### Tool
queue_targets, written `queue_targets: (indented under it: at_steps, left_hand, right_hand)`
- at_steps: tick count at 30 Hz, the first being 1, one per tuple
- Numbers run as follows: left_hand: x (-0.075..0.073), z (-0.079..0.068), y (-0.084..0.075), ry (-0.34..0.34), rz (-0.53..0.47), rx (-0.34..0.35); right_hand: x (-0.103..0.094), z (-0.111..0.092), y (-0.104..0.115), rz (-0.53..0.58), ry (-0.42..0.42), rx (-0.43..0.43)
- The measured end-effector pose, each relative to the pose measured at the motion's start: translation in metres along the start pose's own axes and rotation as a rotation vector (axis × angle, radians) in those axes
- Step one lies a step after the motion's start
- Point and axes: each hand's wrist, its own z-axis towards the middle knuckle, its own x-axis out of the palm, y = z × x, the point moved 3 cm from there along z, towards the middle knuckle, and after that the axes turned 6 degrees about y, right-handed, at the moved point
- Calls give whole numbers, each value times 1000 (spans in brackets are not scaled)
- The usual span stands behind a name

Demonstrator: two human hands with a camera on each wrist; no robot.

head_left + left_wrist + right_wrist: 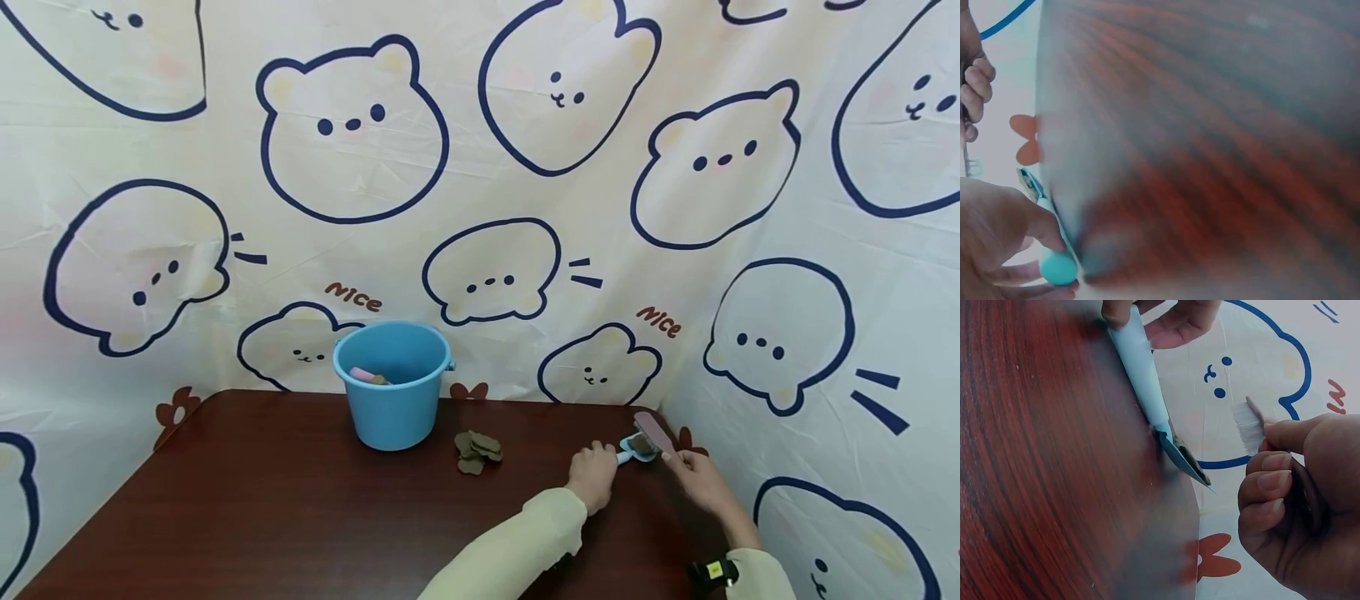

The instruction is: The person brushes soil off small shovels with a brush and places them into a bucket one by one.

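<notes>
My left hand grips the handle of a small light blue toy shovel near the table's back right corner. Flat brown-green pieces lie on its blade. In the left wrist view, the round handle end sticks out between thumb and fingers. My right hand holds a pinkish brush over the blade. The right wrist view shows its white bristles apart from the shovel. Left of the hands, more flat brown-green pieces lie in a small pile on the table.
A light blue bucket stands at the back of the dark brown table, with a pink-ended object inside. A patterned cloth hangs behind the table and along its right side, close to my right hand.
</notes>
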Motion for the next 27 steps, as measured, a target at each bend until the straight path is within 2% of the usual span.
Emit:
queue_targets:
  at_steps: [6, 12, 19, 27]
  left_hand:
    - [3, 2, -2, -31, 89, -25]
    - [7, 6, -6, -31, 131, 38]
    - [4, 4, 8, -47, 188, 69]
    - [-6, -4, 30, -75, 150, 62]
  right_hand:
    - [-1, -3, -1, -5, -10, -2]
    - [-3, -7, -1, 3, -17, -20]
    - [-2, -3, 1, 23, -1, -36]
    - [6, 2, 5, 27, 3, -1]
